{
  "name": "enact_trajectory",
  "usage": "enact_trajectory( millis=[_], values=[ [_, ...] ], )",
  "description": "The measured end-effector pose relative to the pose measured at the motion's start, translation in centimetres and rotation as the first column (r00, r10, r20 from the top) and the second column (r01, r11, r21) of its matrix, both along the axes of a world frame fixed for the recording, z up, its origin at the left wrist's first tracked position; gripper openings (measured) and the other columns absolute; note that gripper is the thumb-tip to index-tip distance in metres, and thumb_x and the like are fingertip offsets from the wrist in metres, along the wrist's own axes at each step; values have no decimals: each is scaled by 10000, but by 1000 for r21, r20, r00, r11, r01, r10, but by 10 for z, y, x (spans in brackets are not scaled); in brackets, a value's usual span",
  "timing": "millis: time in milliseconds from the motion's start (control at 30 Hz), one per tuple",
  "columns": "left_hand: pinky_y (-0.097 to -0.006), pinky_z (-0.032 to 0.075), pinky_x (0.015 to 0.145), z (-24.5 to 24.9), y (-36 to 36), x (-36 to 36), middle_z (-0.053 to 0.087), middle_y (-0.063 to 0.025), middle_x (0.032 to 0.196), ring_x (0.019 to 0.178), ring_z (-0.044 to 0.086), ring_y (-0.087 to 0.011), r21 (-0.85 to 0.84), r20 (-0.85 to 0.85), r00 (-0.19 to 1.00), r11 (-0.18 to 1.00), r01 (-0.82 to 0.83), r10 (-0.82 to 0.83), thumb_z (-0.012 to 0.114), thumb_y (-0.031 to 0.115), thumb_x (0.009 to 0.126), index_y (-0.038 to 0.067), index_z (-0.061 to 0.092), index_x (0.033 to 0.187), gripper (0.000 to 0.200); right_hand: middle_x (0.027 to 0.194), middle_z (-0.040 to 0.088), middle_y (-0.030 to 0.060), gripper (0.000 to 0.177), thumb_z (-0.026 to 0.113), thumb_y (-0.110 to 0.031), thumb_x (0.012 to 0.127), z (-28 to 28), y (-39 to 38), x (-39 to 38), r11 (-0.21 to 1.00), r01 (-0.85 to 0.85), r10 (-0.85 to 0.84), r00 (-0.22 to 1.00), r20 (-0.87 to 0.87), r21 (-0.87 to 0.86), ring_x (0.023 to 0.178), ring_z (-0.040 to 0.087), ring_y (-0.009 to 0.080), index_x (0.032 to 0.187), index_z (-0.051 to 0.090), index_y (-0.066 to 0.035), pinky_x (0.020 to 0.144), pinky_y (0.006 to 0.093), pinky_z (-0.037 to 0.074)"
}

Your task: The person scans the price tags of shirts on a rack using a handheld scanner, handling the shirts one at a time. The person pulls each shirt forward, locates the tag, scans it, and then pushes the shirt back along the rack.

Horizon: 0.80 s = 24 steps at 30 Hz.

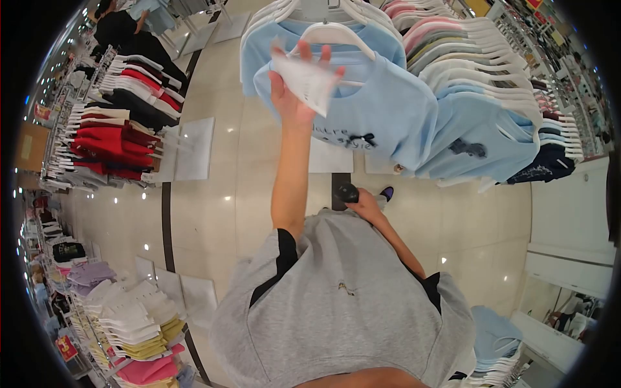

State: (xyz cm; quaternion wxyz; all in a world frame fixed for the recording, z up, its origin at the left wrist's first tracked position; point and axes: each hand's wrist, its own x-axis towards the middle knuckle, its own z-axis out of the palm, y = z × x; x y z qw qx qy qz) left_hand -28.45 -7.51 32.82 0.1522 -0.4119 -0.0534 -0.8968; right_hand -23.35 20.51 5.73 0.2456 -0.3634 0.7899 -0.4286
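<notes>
My left hand (296,103) is raised in front of the light blue shirt (381,107) on a white hanger (336,32). A thin white sheet (304,81), smeared by motion and with faint marks, lies across its palm; the fingers show beyond the sheet's edges. Dark lettering and a small black bow mark the shirt's front. Held low near my waist, my right hand (367,205) is closed around a black, round-ended object (347,192) whose kind I cannot make out.
More shirts (479,58) hang densely on the rack to the right. Red and dark garments (116,142) fill a rack at left, with folded-looking white and yellow clothes (139,317) below. A person in black (123,32) stands at upper left. White floor panels (194,149) lie beside the left rack.
</notes>
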Motion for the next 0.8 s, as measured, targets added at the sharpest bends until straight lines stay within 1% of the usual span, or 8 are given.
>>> enact_trajectory(
  millis=[133,233,300,433,500,533,600,800],
  values=[
    [-533,431,1016,-44,11,20,631,-69,1195,1189,558,-282,237,267,953,968,78,-142,601,256,933,67,627,1162,298,1000,654,196,366,759,-237,729,0,-2,0,1000,3,-3,1000,14,27,965,616,387,1008,653,-25,832,435,492],
    [-461,488,935,-72,29,32,650,-90,1088,1061,621,-252,3,265,953,988,153,-148,582,127,884,31,623,1091,231,1001,661,206,379,766,-232,722,10,-6,-2,997,60,-62,996,67,39,962,620,393,1014,652,-19,835,431,493],
    [-450,490,894,-86,39,47,654,-98,1041,1026,620,-254,-345,843,483,926,150,236,547,89,841,2,573,1130,303,984,666,217,391,775,-225,719,13,-6,-5,995,90,-90,996,17,-37,928,626,413,1020,648,-10,813,433,502],
    [-404,503,762,-83,62,58,615,-93,917,842,609,-236,-247,897,385,969,27,218,548,52,815,1,562,1141,330,839,683,165,337,780,-197,754,32,-12,-15,924,316,-314,948,47,-214,733,658,319,992,653,4,697,373,512],
    [-348,470,671,-125,53,50,547,-59,790,670,534,-186,-155,952,268,988,14,146,500,113,889,6,563,1107,252,742,659,91,273,771,-183,782,63,-9,-23,905,423,-385,861,333,-49,636,615,164,955,663,-1,622,309,487],
    [-348,470,671,-144,48,47,547,-59,790,670,534,-186,-148,955,262,989,14,139,500,113,889,6,563,1107,252,692,628,30,192,747,-144,810,69,-10,-27,886,434,-338,846,413,-164,610,567,82,916,669,-4,574,264,461],
    [-320,453,585,-168,39,47,473,-40,700,567,467,-157,232,397,814,905,357,-424,438,226,950,6,570,1081,288,686,627,28,160,740,-123,816,112,-15,-29,873,439,-294,819,493,-210,608,570,87,897,670,-3,571,262,459],
    [-242,324,464,-125,47,59,437,-3,674,531,391,-95,-120,760,648,969,215,-50,346,368,992,21,581,1102,434,865,651,78,436,695,-60,856,199,-33,-18,878,340,-43,756,653,-336,621,610,122,1242,504,11,575,268,489]
  ],
)
